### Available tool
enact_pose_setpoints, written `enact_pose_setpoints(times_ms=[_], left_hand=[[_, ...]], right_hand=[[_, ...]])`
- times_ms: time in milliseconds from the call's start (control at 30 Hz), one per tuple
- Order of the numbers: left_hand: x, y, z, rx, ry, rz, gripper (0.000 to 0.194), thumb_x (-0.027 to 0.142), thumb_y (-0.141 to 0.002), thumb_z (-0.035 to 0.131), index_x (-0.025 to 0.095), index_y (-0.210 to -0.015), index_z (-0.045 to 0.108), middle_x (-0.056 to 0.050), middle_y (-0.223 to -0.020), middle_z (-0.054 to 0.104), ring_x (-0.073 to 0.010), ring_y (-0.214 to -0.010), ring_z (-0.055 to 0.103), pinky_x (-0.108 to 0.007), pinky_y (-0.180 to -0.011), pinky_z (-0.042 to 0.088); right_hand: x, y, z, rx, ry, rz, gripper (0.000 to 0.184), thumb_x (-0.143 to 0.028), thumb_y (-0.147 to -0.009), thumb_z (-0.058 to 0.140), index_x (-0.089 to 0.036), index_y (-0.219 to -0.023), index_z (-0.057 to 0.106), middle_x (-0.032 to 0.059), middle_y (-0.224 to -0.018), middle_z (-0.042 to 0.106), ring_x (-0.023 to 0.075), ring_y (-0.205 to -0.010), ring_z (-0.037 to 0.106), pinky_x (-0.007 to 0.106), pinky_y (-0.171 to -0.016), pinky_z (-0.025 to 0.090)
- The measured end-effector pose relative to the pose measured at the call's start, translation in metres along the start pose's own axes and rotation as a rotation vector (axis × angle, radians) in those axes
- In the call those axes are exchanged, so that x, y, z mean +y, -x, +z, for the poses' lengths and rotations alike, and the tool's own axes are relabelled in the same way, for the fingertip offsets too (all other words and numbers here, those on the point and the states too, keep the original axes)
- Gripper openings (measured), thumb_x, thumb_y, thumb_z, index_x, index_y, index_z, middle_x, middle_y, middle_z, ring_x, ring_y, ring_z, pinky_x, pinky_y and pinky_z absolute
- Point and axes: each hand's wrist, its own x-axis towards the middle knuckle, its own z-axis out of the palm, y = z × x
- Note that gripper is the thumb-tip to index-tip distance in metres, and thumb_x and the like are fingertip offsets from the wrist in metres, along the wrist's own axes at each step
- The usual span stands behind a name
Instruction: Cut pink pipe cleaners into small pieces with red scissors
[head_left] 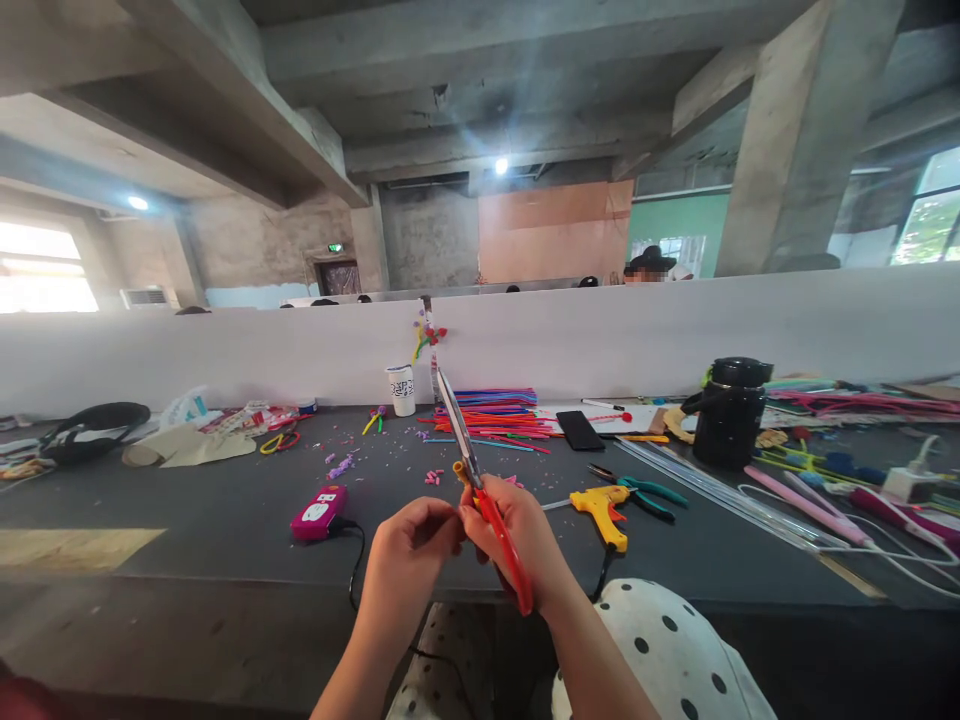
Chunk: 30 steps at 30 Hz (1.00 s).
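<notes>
My right hand is closed around red-handled scissors, whose blades point up and away from me. Close beside it, my left hand is in a pinch, its fingertips meeting the right hand's fingers. What lies in that pinch is hidden. A small brownish-yellow curled piece shows just above the fingers by the blades; which hand bears it I cannot tell. Beyond the hands lie small pink pieces and a bundle of coloured pipe cleaners.
A yellow glue gun and green-handled pliers lie right of my hands, with a phone and black flask farther back. A magenta device with a cord is on the left. A white cup stands near the partition.
</notes>
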Motion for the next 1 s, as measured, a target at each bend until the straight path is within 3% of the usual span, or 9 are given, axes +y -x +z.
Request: enact_pose_setpoints(times_ms=[133,300,433,567,700,1000], left_hand=[[-0.011,-0.011,0.001,0.005,-0.024,0.005,0.006,0.022,-0.056,0.067,0.018,-0.053,0.064,0.001,-0.047,0.055,-0.0122,-0.046,0.047,-0.021,-0.046,0.035],[-0.022,-0.020,-0.001,-0.035,0.045,-0.028,0.005,0.021,-0.058,0.066,0.016,-0.057,0.064,0.001,-0.050,0.057,-0.0121,-0.049,0.049,-0.022,-0.051,0.038],[-0.014,-0.021,-0.009,-0.010,0.279,-0.032,0.011,0.026,-0.063,0.065,0.015,-0.065,0.064,0.000,-0.058,0.058,-0.0114,-0.055,0.050,-0.021,-0.055,0.040],[-0.003,-0.033,-0.015,0.082,0.462,-0.012,0.015,0.027,-0.063,0.067,0.015,-0.069,0.063,-0.001,-0.065,0.061,-0.0108,-0.060,0.053,-0.021,-0.061,0.043],[0.005,-0.041,-0.010,0.177,0.510,0.055,0.014,0.025,-0.062,0.068,0.015,-0.070,0.062,0.001,-0.064,0.062,-0.0097,-0.060,0.054,-0.020,-0.060,0.042],[0.014,-0.020,0.000,0.127,0.490,0.121,0.009,0.022,-0.068,0.064,0.014,-0.071,0.062,0.000,-0.068,0.060,-0.0094,-0.066,0.054,-0.020,-0.068,0.042]], right_hand=[[0.010,-0.006,0.003,0.078,0.201,-0.032,0.006,-0.021,-0.068,0.045,-0.020,-0.062,0.048,-0.0048,-0.055,0.050,0.0080,-0.045,0.045,0.017,-0.044,0.033],[0.013,-0.015,0.000,0.070,0.262,-0.008,0.009,-0.026,-0.069,0.048,-0.020,-0.063,0.048,-0.0038,-0.054,0.051,0.0100,-0.048,0.046,0.019,-0.045,0.031],[0.005,-0.020,-0.007,0.023,0.339,-0.035,0.013,-0.033,-0.070,0.052,-0.021,-0.073,0.049,-0.0037,-0.061,0.053,0.0114,-0.054,0.047,0.019,-0.048,0.032],[0.008,-0.019,-0.015,0.015,0.553,-0.152,0.016,-0.035,-0.074,0.050,-0.023,-0.083,0.049,-0.0046,-0.060,0.052,0.0126,-0.054,0.047,0.020,-0.050,0.030],[0.026,-0.007,-0.022,0.069,0.724,-0.207,0.019,-0.038,-0.079,0.046,-0.021,-0.085,0.051,-0.0009,-0.064,0.058,0.0151,-0.058,0.053,0.022,-0.051,0.028],[0.033,0.021,-0.024,0.150,0.884,-0.304,0.023,-0.043,-0.074,0.049,-0.021,-0.074,0.054,0.0007,-0.060,0.059,0.0163,-0.057,0.054,0.023,-0.051,0.026]])
